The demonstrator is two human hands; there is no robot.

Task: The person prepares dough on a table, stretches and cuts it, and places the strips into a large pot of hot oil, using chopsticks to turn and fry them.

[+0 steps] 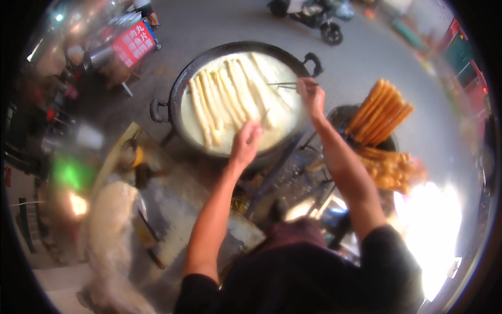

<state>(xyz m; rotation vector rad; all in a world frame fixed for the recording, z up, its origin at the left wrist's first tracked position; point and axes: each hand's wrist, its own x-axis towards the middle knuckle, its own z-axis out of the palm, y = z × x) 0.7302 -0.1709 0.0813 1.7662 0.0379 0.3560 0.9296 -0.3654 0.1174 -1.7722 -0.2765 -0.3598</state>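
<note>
Several long pale dough sticks (223, 98) lie side by side in pale, foamy oil in a wide black wok (245, 46). At the wok's right rim my right hand (312, 96) grips a pair of thin chopsticks (283, 84), which point left over the oil beside the rightmost dough sticks. My left hand (247, 141) is over the near rim, close to the lower ends of the dough sticks, its fingers curled. A thin pointed tip shows just past those fingers, but blur hides whether the hand holds it.
Golden fried dough sticks (378, 114) stand in a dark container at right, with more fried dough (386, 168) below. At left a work table (176, 219) bears a plastic-covered dough mass (111, 216) and a knife (149, 239). A scooter (310, 15) stands on the road beyond.
</note>
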